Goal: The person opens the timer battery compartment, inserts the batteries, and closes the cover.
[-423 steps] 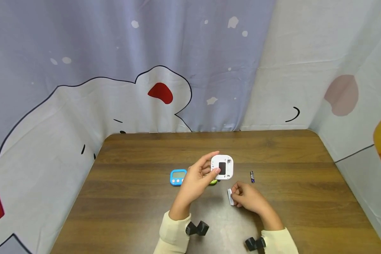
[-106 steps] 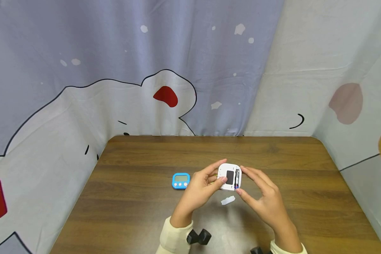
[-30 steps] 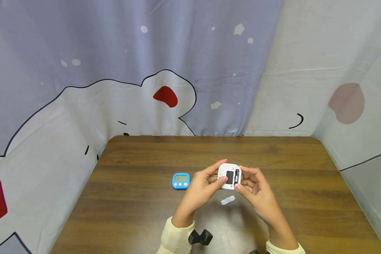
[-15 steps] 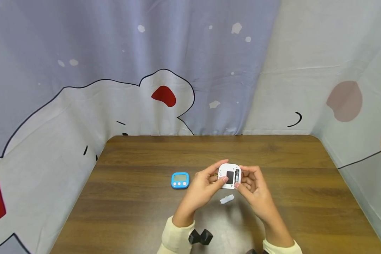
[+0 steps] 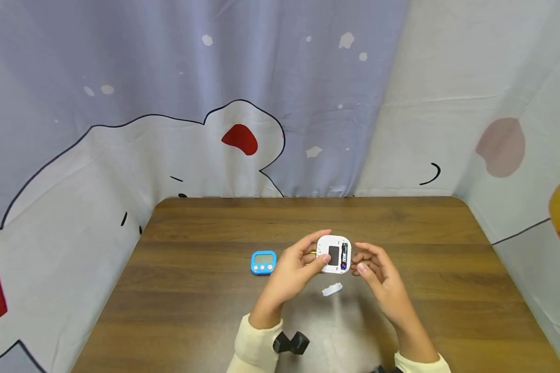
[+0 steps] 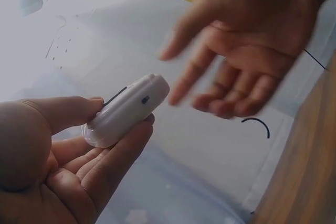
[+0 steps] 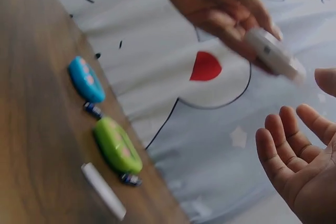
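My left hand (image 5: 287, 274) pinches a white digital timer (image 5: 324, 246) between thumb and fingers, its back toward me in the head view. A single AAA battery (image 5: 344, 257) lies in the uncovered slot on the timer's right side, near a dark square patch. Just right of the timer, my right hand (image 5: 385, 282) is apart from it, fingers loosely bent and holding nothing. On the table below lies a small white battery cover (image 5: 332, 289). The left wrist view shows the timer (image 6: 128, 109) edge-on, with a gap between it and the right hand (image 6: 252, 40).
A blue timer (image 5: 263, 262) lies left of the hands on the wooden table (image 5: 191, 311). In the right wrist view, a green timer (image 7: 116, 145) lies near it, with one battery (image 7: 93, 109) between them and another battery (image 7: 130, 179) beyond. Curtains surround the table.
Earlier the slot was bare and a battery lay on the table at right; now one sits in the slot. The cover went from my right hand to the table. My right hand has just left the timer.
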The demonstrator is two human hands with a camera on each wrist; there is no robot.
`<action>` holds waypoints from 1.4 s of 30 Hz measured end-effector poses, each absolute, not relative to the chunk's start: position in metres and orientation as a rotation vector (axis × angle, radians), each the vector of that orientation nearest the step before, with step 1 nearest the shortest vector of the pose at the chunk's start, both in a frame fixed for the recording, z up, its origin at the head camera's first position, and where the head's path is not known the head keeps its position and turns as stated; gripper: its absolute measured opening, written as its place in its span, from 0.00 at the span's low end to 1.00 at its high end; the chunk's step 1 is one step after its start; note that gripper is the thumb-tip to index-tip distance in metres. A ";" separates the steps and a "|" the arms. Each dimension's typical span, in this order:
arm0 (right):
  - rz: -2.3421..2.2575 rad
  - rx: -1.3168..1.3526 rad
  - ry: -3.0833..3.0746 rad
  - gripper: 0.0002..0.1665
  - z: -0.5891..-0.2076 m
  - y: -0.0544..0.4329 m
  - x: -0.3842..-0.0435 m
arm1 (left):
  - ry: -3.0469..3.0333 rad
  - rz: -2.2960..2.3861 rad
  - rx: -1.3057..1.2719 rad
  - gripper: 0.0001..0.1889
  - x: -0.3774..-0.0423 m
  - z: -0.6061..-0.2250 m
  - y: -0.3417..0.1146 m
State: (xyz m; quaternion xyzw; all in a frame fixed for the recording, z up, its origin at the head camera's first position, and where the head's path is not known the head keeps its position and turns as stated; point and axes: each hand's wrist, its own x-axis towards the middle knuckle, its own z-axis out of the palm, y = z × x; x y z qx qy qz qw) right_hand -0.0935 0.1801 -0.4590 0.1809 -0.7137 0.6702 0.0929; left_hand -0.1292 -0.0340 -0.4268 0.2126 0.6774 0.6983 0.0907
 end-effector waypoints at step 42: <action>0.951 0.525 -2.903 0.12 -0.539 0.164 -0.111 | 1.853 2.138 0.713 0.25 -0.131 -0.425 -0.040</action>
